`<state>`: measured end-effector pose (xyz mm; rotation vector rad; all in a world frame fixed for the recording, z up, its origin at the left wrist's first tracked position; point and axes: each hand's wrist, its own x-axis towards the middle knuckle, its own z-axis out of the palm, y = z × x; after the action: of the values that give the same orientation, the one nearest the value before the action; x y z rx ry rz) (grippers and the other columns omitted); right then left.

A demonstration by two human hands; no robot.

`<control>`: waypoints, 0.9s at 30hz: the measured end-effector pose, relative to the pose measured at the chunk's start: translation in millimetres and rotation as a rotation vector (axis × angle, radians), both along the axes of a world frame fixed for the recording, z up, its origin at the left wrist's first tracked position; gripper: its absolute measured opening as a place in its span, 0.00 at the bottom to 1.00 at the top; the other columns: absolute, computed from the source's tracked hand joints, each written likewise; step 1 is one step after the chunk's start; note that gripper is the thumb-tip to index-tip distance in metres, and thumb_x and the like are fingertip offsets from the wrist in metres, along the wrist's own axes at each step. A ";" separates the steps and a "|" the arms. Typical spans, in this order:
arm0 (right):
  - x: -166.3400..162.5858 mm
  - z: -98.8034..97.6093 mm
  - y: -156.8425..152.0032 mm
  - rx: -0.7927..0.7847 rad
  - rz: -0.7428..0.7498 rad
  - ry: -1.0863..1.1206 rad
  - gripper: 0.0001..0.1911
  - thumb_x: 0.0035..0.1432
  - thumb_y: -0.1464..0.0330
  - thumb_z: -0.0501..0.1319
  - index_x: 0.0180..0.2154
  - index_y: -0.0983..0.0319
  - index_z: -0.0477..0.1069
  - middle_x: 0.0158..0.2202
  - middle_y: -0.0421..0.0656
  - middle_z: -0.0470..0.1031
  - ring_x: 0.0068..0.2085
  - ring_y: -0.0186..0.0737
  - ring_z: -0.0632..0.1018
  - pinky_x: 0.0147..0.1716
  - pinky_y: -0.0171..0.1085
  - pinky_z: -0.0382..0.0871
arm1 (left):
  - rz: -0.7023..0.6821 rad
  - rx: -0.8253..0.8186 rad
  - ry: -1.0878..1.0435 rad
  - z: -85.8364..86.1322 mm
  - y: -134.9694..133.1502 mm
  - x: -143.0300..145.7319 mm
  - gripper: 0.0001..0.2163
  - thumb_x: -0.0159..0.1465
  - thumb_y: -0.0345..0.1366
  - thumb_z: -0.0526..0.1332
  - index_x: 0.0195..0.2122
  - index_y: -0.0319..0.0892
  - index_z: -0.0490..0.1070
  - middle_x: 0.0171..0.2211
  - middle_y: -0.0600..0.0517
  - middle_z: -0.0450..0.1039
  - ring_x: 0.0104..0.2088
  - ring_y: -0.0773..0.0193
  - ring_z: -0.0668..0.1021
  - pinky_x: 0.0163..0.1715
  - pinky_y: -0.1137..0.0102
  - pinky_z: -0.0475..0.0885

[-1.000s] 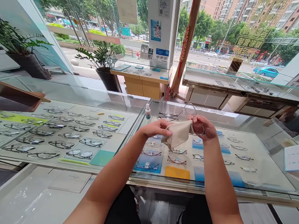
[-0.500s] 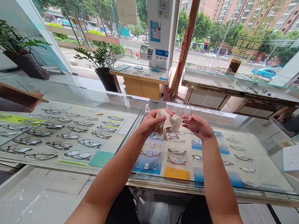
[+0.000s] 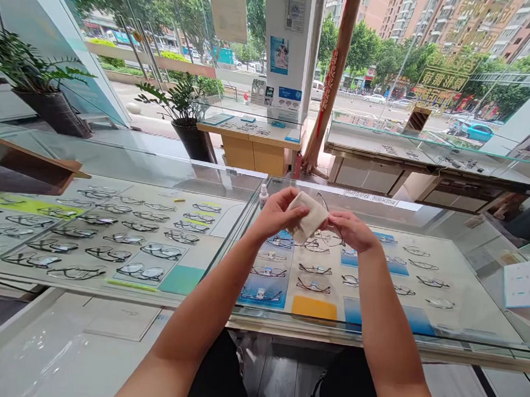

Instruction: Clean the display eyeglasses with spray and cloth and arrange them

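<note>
Between my two hands, above the glass display case, a pale beige cloth [image 3: 308, 218] meets a thin-rimmed pair of glasses [image 3: 330, 238]. My left hand [image 3: 278, 214] is closed on the cloth, its thumb pressed across the front. My right hand [image 3: 353, 229] pinches the glasses, with the fingertips touching the cloth's right edge. Part of the frame is hidden behind the cloth and fingers; one temple arm sticks up beyond them. Just behind my left hand stands a small spray bottle [image 3: 264, 194] with a clear top.
Under my arms, the glass display case [image 3: 319, 325] holds rows of eyeglasses. A second case [image 3: 178, 302] with more eyeglasses adjoins it at left. A brown wooden stand [image 3: 24, 164] rests at far left, and a white-and-blue card [image 3: 528, 281] is at right.
My right hand has turned the glasses from raised above the fingers to lower, against the cloth. My left hand has shifted slightly right, and the cloth now looks more bunched and folded.
</note>
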<state>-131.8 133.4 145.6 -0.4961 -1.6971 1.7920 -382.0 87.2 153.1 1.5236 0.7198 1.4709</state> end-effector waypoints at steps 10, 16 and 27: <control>-8.4 1.2 -6.1 0.082 0.027 -0.078 0.16 0.65 0.54 0.70 0.37 0.60 0.84 0.40 0.46 0.82 0.47 0.46 0.79 0.57 0.46 0.69 | 0.668 0.320 0.421 -6.7 2.6 0.7 0.21 0.59 0.45 0.78 0.34 0.44 0.65 0.34 0.54 0.69 0.36 0.63 0.71 0.38 0.67 0.65; -21.5 -5.7 -7.1 0.129 -0.078 -0.085 0.15 0.66 0.54 0.68 0.38 0.59 0.83 0.41 0.44 0.80 0.47 0.44 0.75 0.56 0.45 0.65 | 0.571 0.181 0.516 -11.5 -7.7 15.3 0.14 0.73 0.45 0.64 0.34 0.45 0.66 0.26 0.57 0.70 0.26 0.66 0.71 0.30 0.68 0.63; -27.1 -3.2 -10.7 0.246 -0.102 -0.096 0.17 0.68 0.51 0.66 0.38 0.58 0.81 0.43 0.44 0.78 0.49 0.45 0.74 0.55 0.44 0.64 | 0.215 -0.146 0.002 -28.0 8.7 21.0 0.27 0.62 0.56 0.75 0.51 0.40 0.74 0.44 0.44 0.83 0.43 0.58 0.84 0.44 0.66 0.75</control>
<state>-158.9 122.8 142.4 -0.5570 -1.8909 1.4842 -361.0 95.9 125.1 1.3701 0.9958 1.5371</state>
